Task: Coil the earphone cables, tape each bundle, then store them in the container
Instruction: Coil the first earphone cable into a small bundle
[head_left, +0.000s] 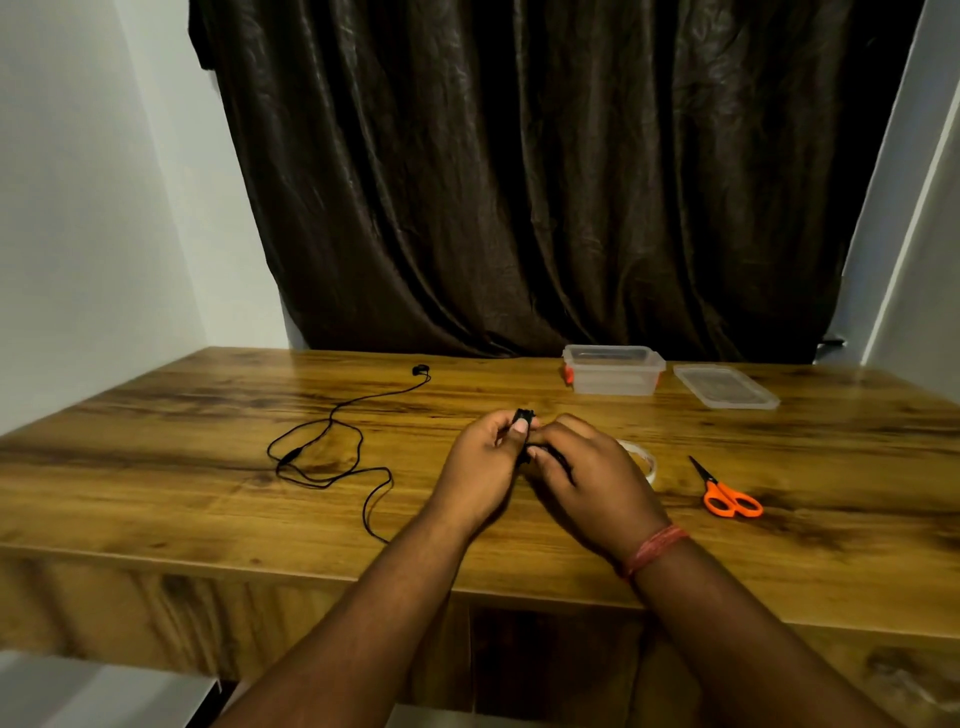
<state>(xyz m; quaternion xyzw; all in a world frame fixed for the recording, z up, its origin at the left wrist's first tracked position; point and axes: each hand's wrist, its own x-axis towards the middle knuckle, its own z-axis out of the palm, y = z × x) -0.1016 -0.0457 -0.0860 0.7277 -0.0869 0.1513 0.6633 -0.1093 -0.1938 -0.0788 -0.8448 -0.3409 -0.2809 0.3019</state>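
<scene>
A wooden table (519, 530) with a dark-streaked grain fills the lower half of the view, its front edge running across near the bottom; behind it hangs a dark brown curtain (519, 182), flanked by pale walls on both sides. Taking the meeting hands as the centre of the clock, one loose black earphone cable (332, 452) sprawls on the tabletop at about nine o'clock, its earbud end reaching up toward eleven o'clock and a tail running down toward the front edge at seven. One clear plastic container (613, 370) with orange clips stands open at about one o'clock near the back edge, and its one clear lid (726, 385) lies flat just beside it, further round toward two. One roll of clear tape (644, 460) lies at three o'clock, partly hidden behind the right hand. One pair of orange-handled scissors (727, 493) rests beyond the tape at about four o'clock, blades closed and pointing away. The left hand (483, 467) is curled, thumb and fingers pinched on a small black earphone bundle (524, 415) raised above the table. The right hand (587, 478) is also curled, its fingers closed round the lower part of the same bundle, and it wears a red thread band (655, 548) at the wrist. Nothing lies between the hands and the container
</scene>
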